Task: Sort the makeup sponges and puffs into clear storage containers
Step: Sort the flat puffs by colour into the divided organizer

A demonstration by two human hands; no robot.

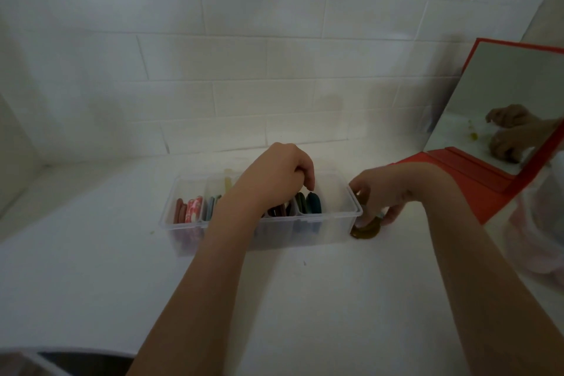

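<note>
Nearest, two bare forearms reaching away over the white tabletop (305, 299). Further out, right hand (383, 203) down at the right end of the clear container (265, 230), fingers curled round a small stack of dark olive-brown puffs (365, 229) lying flat on the tabletop just beside the container's end wall; probably gathered there to be lifted in as one lot. Left hand (276, 177) hanging over the container's right-hand half, fingers bent down toward the dark teal puffs (312, 203) in the end compartment; touching, perhaps steadying or pushing them aside to make room, but whether actually pinching one cannot be told. Container lying with its long axis left to right, parallel to the tiled wall, split into compartments in a row. Puffs inside standing on edge, flat faces toward the container's two ends, packed like files: dusky pink and a red-and-white patterned one (194, 208) at the far left, pale blue next, dark red partly hidden under the left wrist. Free space showing to the right of the teal pair, likely meant for the olive stack. Beyond, at right, a red-framed mirror (503, 101) propped open, reflecting both hands.
</note>
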